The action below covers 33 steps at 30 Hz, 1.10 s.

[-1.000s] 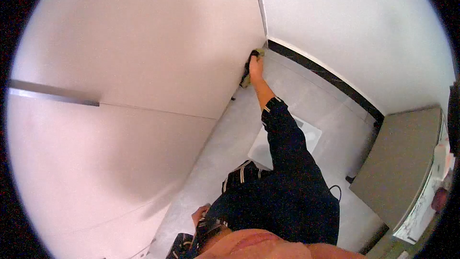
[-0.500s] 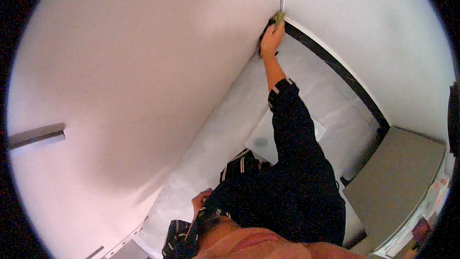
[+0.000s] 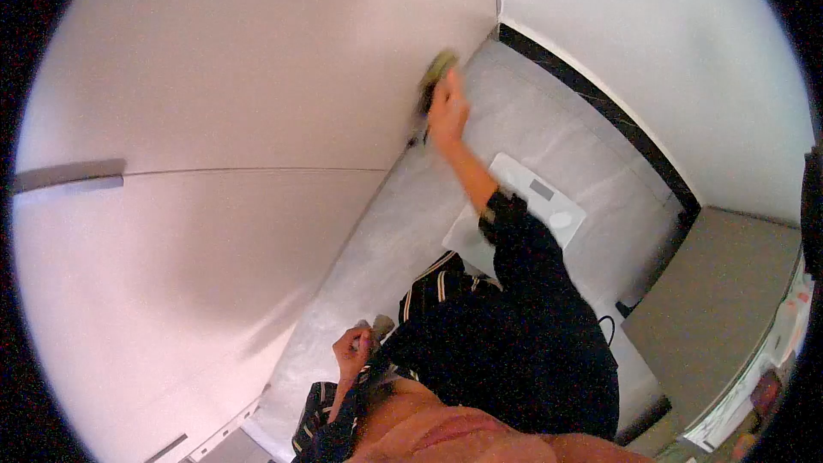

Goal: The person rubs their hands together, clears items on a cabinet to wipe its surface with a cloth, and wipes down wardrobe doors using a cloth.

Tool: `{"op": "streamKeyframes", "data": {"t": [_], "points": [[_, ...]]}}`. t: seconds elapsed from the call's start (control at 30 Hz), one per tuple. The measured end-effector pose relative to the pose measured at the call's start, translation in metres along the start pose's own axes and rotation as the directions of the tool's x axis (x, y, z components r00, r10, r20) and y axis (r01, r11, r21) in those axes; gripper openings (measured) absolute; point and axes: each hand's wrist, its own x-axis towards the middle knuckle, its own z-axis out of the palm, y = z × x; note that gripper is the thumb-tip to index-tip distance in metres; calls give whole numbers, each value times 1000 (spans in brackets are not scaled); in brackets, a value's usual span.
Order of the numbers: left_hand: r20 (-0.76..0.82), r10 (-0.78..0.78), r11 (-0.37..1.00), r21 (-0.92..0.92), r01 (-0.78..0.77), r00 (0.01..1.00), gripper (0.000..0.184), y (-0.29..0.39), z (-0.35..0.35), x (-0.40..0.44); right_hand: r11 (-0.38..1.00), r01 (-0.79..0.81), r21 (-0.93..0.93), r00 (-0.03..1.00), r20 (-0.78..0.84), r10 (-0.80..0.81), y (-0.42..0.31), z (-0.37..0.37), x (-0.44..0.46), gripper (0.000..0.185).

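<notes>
My right hand (image 3: 448,114) reaches forward to the lower edge of a pale cabinet front (image 3: 214,86). It grips a green cloth (image 3: 440,66), smeared by motion, so it might be a sponge. A dark patch lies beside the fingers at the panel's edge; what it is cannot be made out. Low in the view, my left hand (image 3: 351,348) is closed near my striped trouser leg (image 3: 437,283). A greyish-brown thing (image 3: 383,324) shows beside its fingers, too unclear to name.
A white flat device with a small grey display, like a bathroom scale (image 3: 559,203), lies on the grey floor (image 3: 360,249). Black skirting (image 3: 609,116) runs below the white wall (image 3: 651,43). A grey-brown box (image 3: 711,291) stands at right, and a handle (image 3: 73,182) projects at left.
My right hand has come back from the far corner along the panel's bottom edge, left and nearer, still with the cloth. More of the scale and of my left hand shows.
</notes>
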Motion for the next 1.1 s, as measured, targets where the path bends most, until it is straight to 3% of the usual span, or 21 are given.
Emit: {"op": "streamKeyframes", "data": {"t": [0.03,0.1,0.17,0.23,0.27,0.37,0.43,0.47,0.5,0.53,0.6,0.63,0.67,0.7,0.73,0.77,0.83,0.87,0.97,1.03,1.1], "points": [[8,4,1000,-20,-4,1000,10,-7,-2,-3,999,8,36,998,-68,-6,-3,0,39,41],[77,16,1000,6,-17,997,10,-26,1,-4,993,-70,-92,989,-133,57,-1,-6,99,40],[59,34,985,-170,-24,998,9,-25,5,2,993,-64,-98,973,-229,41,3,9,95,39],[-77,-10,810,-585,-38,997,8,-18,24,0,994,-37,-101,969,-245,11,22,35,60,40],[-5,-145,777,-619,111,989,7,-20,29,-1,995,-20,-93,977,-215,-1,34,41,19,42],[51,-47,854,-516,66,998,7,-32,41,4,961,-276,12,945,189,269,48,20,-92,42],[226,-43,998,-42,54,973,8,2,29,16,942,-320,-95,888,317,334,91,19,-108,44],[242,-48,997,73,31,969,8,7,24,14,931,-329,-155,852,377,364,91,12,-106,44],[257,-53,983,186,4,965,8,9,20,12,944,-312,-109,913,239,330,94,8,-94,41],[224,-35,984,176,-5,974,9,-6,11,35,951,-298,-83,948,87,305,101,24,-55,38],[110,-35,998,50,30,993,11,-31,6,22,967,-256,18,959,-123,256,118,22,10,36],[53,-35,999,-14,36,998,12,-43,4,16,983,-168,-79,947,-288,139,138,23,48,36],[-10,-120,979,-169,116,993,12,-46,-4,9,990,-130,-55,966,-233,114,118,14,81,38],[-62,-214,929,-322,183,975,12,-50,-15,0,978,-194,-83,953,-252,168,128,11,117,36],[12,-185,968,-172,184,983,13,-64,9,3,960,-258,-110,938,-266,221,133,15,137,35],[86,-155,987,-21,158,984,15,-77,32,9,720,-419,553,794,-162,586,100,-22,162,32],[15,-185,904,-391,176,983,15,-86,57,-17,942,-210,263,916,-285,284,126,-26,164,30],[85,-183,955,250,157,979,17,-83,71,-19,968,-214,129,930,-277,242,141,-23,162,29],[198,-8,957,284,-50,980,19,-127,115,1,952,-176,-251,968,-219,121,199,-8,145,28],[145,-100,995,4,101,984,16,-121,107,31,912,-45,-408,987,-160,-23,191,11,117,27],[50,-152,917,-364,160,987,13,-106,105,55,982,-128,-141,985,-131,109,179,42,57,25]]}}
